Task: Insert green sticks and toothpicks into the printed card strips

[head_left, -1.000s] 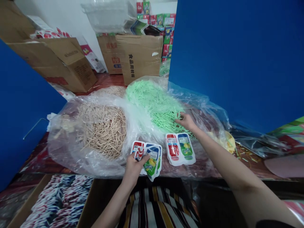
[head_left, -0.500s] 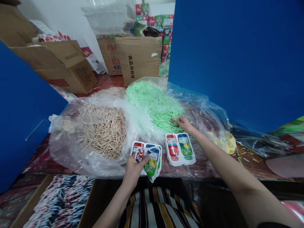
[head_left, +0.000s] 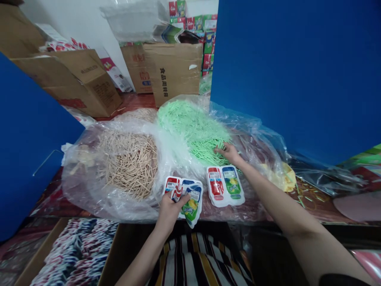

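My left hand (head_left: 170,210) is closed on a small stack of bottle-print twin packs (head_left: 190,208), white-edged, with a red cola picture and a green-and-blue Sprite picture. The thumb presses on the top one, which sits askew over another. My right hand (head_left: 228,154) reaches into the pile of thin green sticks (head_left: 205,153), its fingertips pinched together among them. Just below that hand, another twin pack (head_left: 226,186) lies face up on the table. Left of the green pile, tan sticks (head_left: 133,167) lie heaped in an opened clear plastic bag (head_left: 80,186).
Below the table at left stands a carton of stacked packs (head_left: 80,252). Cardboard boxes (head_left: 175,75) and an open carton (head_left: 89,81) line the back. Blue panels (head_left: 297,71) flank the table. Loose bits and rubber bands (head_left: 309,194) lie at right.
The packs in my left hand have shifted slightly. My right hand stays at the green sticks with little movement, and the view has tilted a touch.
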A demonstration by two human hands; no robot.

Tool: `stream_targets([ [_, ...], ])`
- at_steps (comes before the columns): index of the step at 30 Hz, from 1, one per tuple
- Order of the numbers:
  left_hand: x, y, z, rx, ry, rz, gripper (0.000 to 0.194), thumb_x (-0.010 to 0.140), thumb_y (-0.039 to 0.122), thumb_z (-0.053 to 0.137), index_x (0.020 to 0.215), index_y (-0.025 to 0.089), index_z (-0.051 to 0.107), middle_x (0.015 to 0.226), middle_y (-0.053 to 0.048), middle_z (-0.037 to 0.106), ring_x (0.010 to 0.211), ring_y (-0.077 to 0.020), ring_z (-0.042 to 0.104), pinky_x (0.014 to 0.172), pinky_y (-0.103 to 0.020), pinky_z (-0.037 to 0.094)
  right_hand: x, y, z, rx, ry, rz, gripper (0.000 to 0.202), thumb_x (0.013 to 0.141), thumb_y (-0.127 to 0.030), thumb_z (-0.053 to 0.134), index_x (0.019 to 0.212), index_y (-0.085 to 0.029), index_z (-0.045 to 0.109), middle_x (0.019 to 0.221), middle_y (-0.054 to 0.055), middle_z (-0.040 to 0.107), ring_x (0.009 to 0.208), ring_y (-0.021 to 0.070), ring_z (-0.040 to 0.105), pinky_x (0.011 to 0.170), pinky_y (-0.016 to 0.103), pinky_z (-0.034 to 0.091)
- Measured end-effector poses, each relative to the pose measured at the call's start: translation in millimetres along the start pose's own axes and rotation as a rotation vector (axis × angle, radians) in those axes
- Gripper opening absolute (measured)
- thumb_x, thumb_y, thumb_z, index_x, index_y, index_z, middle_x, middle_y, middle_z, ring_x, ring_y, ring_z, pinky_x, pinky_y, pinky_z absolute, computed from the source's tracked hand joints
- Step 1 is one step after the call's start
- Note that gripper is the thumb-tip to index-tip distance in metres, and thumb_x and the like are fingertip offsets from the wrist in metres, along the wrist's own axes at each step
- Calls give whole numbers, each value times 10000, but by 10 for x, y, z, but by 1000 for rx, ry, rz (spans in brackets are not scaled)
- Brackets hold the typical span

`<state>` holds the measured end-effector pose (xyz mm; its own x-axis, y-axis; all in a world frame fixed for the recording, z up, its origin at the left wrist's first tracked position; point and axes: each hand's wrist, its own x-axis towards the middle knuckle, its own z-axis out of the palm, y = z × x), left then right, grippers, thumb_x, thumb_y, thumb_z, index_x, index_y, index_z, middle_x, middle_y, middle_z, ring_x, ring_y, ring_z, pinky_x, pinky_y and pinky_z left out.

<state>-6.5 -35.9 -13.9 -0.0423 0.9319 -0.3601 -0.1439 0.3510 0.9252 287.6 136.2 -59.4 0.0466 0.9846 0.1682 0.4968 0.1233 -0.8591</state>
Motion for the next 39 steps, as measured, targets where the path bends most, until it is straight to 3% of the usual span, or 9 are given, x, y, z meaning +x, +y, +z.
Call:
stream_targets([
  [8,0,-20,-33,5,7,0,314,544,328,818,755,120,712,784,-73,741,727,-222,678,657,-298,543,-20,5,50,125,-41,-3,450,665,-567,649,826,-147,616,767,54,680,717,178,607,696,298,486],
  [12,6,-36,-28,17,-8,19,316,551,321,818,771,118,716,794,-77,743,739,-220,680,692,-301,543,-8,-25,32,171,-30,38,483,693,-629,587,788,-156,603,727,59,679,665,181,600,621,292,495],
  [16,19,-53,-14,12,-28,28,333,541,318,825,786,120,716,781,-73,744,743,-222,683,718,-308,542,28,-97,33,231,47,97,510,739,-676,489,850,-182,552,720,59,676,551,168,579,515,291,475],
  [19,30,-46,-13,8,-38,13,333,547,317,822,796,123,716,772,-65,743,730,-220,682,708,-313,542,60,-186,-3,272,123,132,484,780,-662,427,890,-197,503,735,59,674,571,173,595,523,295,474],
  [24,64,7,21,23,-37,20,292,574,304,805,786,127,708,768,-53,740,718,-209,679,695,-305,539,58,-367,-106,296,172,126,449,703,-616,589,823,-188,521,782,78,679,711,211,615,602,307,484],
  [30,107,79,148,-8,-62,17,276,573,306,807,768,141,703,751,-38,739,691,-206,685,687,-314,545,-219,-725,30,503,76,119,434,743,-665,533,854,-250,464,801,44,683,793,239,662,662,390,529],
  [34,106,87,214,-55,-83,42,290,578,297,808,793,134,703,785,-46,743,728,-209,690,724,-315,546,-608,-1143,175,840,-34,98,352,755,-552,630,888,-264,475,846,27,690,902,246,668,782,419,534],
  [39,83,62,256,-101,-108,-21,317,591,297,805,838,127,700,791,-58,745,725,-213,693,708,-322,553,-996,-1569,291,916,-81,58,288,806,-501,606,931,-285,462,878,0,686,948,234,670,817,395,533],
])
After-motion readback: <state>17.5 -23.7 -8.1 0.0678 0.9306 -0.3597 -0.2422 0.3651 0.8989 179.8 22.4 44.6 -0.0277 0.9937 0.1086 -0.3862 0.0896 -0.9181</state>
